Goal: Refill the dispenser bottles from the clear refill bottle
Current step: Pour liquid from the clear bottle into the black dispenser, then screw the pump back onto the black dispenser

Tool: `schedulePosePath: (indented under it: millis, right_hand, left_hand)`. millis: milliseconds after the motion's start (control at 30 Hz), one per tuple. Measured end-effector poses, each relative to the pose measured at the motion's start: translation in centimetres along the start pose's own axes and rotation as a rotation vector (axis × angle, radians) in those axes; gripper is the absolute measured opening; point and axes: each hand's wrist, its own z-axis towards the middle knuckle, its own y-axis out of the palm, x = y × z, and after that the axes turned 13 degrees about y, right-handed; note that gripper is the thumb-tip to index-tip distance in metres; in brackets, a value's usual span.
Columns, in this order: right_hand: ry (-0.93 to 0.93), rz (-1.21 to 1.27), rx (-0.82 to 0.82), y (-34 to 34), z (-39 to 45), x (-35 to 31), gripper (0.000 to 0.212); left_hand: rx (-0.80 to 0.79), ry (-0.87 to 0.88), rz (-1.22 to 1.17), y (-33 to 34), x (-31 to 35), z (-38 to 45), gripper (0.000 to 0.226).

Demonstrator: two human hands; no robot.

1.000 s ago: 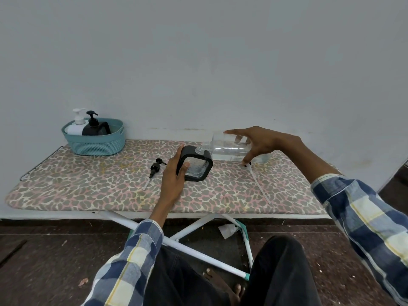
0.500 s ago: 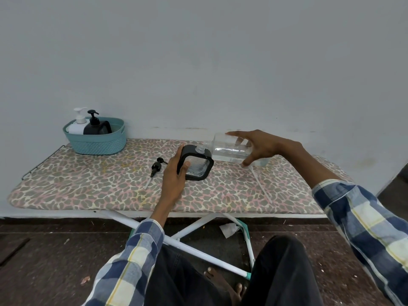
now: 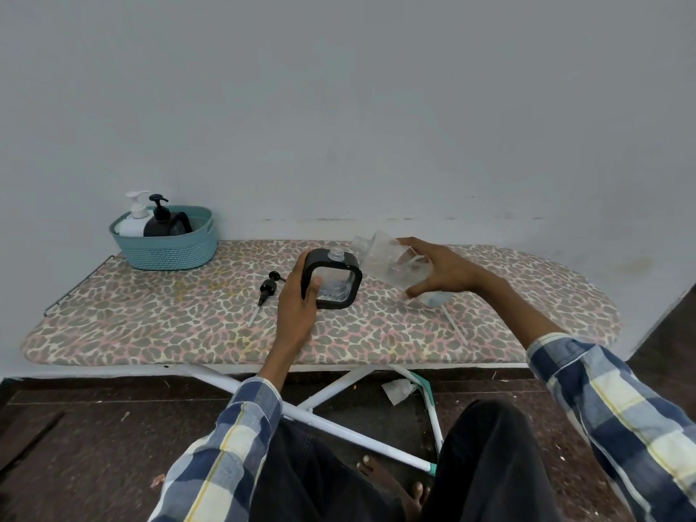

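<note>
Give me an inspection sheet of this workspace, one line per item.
Surface: ironing board, patterned cover.
Job's things: black-framed dispenser bottle upright, neck open; clear refill bottle tilted, mouth beside that neck; black pump lying loose on the board.
Clutter: teal basket holding a white dispenser and a black dispenser; crumpled paper on the floor.
Hands: left hand grips the dispenser bottle; right hand holds the refill bottle.
Cables: nothing seen.
Surroundings: plain wall, dark floor.

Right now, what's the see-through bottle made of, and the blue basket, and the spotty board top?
The clear refill bottle looks like thin glossy plastic: you see straight through it and it shines. The basket seems moulded matte plastic with a woven-look pattern. The board cover looks like soft printed fabric, dull and wrapped over the rounded edge. I can't be certain of any.
</note>
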Motion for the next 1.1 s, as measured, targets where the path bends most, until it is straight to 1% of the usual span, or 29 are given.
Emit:
schedulePosePath:
  millis: [100, 167, 333, 433, 600, 767, 900, 1000, 1067, 1100]
  right_hand:
    - [0.016, 0.218, 0.081, 1.5, -0.1, 0.1, 0.092]
    - [0.046, 0.362, 0.144, 2.4, -0.2, -0.3, 0.089]
    - [0.114, 0.635, 0.257, 4.5, 0.7, -0.7, 0.090]
    - [0.135, 0.747, 0.303, 5.7, 1.4, -0.6, 0.093]
    - [0.139, 0.782, 0.337, 7.2, 2.2, 0.3, 0.097]
    - [0.114, 0.675, 0.342, 7.5, 2.2, 0.1, 0.103]
    - [0.136, 0.602, 0.359, 7.7, 1.7, -0.2, 0.104]
    - [0.145, 0.568, 0.414, 8.8, 1.1, -0.5, 0.107]
    - [0.165, 0.585, 0.507, 9.8, 0.4, -1.3, 0.099]
    - [0.168, 0.575, 0.594, 10.2, 0.0, -1.8, 0.090]
  left_hand:
    - [0.011, -0.017, 0.009, 0.1, -0.4, 0.0, 0.058]
    - [0.018, -0.019, 0.029, -0.1, -0.5, 0.0, 0.058]
    - [0.014, -0.013, 0.052, -0.1, -0.2, -0.2, 0.048]
    - [0.006, -0.029, 0.080, 0.0, -0.2, -0.2, 0.051]
    - [0.001, -0.041, 0.110, 0.1, -0.3, -0.1, 0.054]
    - [0.021, -0.073, 0.099, 0.3, -0.3, -0.1, 0.051]
    - [0.043, -0.091, 0.057, 0.4, 0.2, -0.2, 0.046]
    - [0.079, -0.128, 0.046, 0.4, 0.4, -0.1, 0.042]
    - [0.113, -0.148, 0.034, 0.3, 0.5, 0.1, 0.042]
    - [0.140, -0.151, 0.039, 0.3, 0.7, 0.1, 0.041]
